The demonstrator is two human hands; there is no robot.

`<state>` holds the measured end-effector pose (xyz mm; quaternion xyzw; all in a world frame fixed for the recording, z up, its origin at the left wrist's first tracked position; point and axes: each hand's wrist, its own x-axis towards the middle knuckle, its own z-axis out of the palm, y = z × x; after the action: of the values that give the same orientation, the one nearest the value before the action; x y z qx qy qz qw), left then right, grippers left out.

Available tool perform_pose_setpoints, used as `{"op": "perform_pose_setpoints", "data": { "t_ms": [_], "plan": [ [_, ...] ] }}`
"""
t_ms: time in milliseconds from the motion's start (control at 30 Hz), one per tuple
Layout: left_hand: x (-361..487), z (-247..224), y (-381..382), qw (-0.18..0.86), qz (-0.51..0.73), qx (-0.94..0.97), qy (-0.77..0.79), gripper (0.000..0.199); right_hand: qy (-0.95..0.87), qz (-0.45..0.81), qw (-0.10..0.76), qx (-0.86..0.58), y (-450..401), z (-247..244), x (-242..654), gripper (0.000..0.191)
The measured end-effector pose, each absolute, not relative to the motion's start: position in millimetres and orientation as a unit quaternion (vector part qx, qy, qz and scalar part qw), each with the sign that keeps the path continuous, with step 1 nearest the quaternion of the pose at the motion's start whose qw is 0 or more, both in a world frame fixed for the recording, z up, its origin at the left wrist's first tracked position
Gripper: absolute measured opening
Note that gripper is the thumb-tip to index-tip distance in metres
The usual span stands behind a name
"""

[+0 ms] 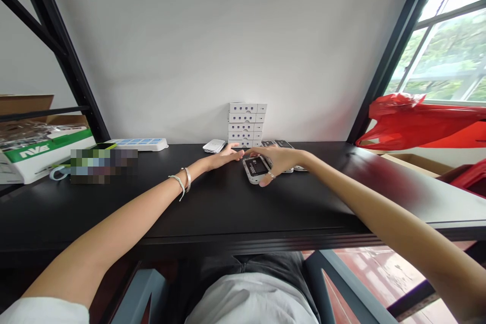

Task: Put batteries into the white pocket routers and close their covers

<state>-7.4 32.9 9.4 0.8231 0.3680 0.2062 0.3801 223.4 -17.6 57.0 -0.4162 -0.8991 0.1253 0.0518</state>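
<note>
A small white device with a black screen [255, 167] lies on the black tabletop. My right hand [280, 158] spans its right side from above, fingers stretched along the far edge and thumb apart near the lower right corner; whether it touches the device is hard to tell. My left hand [225, 157] reaches in from the left with fingers extended, holding nothing, its fingertips close to the device's upper left corner. Several similar devices [283, 144] lie behind my right hand, which partly covers them. A stack of white boxes [246, 126] stands just behind both hands.
Flat white pieces [214, 146] lie left of the stack. A white power strip [154, 145] and a blurred-out patch are farther left, near an open carton [45, 147]. A red plastic bag [417, 119] hangs at the right beside a black frame post [391, 55].
</note>
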Motion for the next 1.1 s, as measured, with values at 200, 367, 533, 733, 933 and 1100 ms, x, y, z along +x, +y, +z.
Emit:
{"op": "perform_pose_setpoints", "data": {
  "t_ms": [200,367,533,733,933,1100],
  "plan": [
    [-3,12,27,0.385,0.225,0.811,0.379,0.090,-0.911,0.132,0.071,-0.384,-65,50,264,0.088],
    [0,11,26,0.362,0.226,0.821,0.380,0.081,-0.901,0.070,0.067,-0.423,-96,20,286,0.079],
    [0,6,30,0.324,0.228,0.832,0.388,0.069,-0.902,0.105,0.062,-0.415,-86,38,289,0.078],
    [29,3,37,0.233,0.241,0.845,0.416,0.068,-0.863,0.098,0.185,-0.460,-14,79,291,0.052],
    [78,9,36,0.198,0.202,0.890,0.358,0.075,-0.810,0.009,0.235,-0.537,32,51,321,0.035],
    [98,10,42,0.184,0.168,0.904,0.348,0.090,-0.809,-0.006,0.220,-0.546,30,43,341,0.031]
  ]
}}
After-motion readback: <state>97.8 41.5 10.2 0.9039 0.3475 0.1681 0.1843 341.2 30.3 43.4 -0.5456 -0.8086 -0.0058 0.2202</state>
